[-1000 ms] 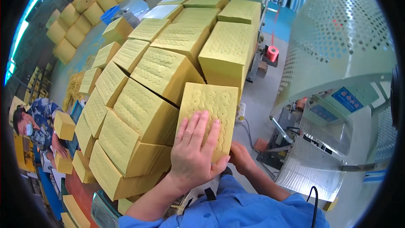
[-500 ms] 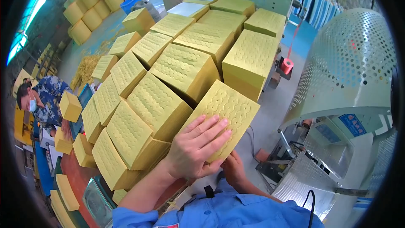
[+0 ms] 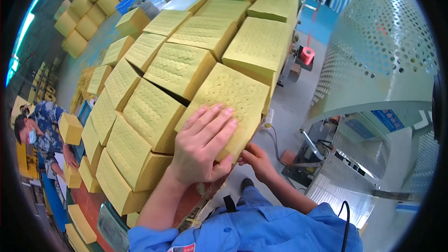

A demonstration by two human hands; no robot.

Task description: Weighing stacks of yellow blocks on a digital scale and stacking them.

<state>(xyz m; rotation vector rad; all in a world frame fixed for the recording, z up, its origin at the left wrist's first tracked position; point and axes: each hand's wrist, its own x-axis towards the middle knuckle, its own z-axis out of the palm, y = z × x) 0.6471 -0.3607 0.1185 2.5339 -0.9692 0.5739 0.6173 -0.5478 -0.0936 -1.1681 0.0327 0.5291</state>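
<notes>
A stack of yellow paper (image 3: 233, 86) with rows of punched scalloped marks sits at the near right corner of a broad block of similar stacks. My left hand (image 3: 200, 144) lies on its top, fingers stretched out flat and thumb at the near edge. My right hand (image 3: 256, 161) is lower, at the near right corner of the same stack, its fingers curled and pressed together at the edge. The stack partly hides what those fingertips grip. Left of it stands a neighbouring yellow paper stack (image 3: 151, 112), and beyond it another paper stack (image 3: 259, 42).
A perforated pale green machine guard (image 3: 373, 56) rises on the right, above metal machinery. A red roll (image 3: 306, 55) hangs beside the table. At the left a masked co-worker (image 3: 46, 128) handles smaller yellow blocks. Large yellow rolls (image 3: 86, 30) and a blue bucket (image 3: 126, 3) are at the back.
The paper stack has settled lower and more level against its neighbours. My right hand has come from beneath it to its near right edge. The whole view has shifted slightly.
</notes>
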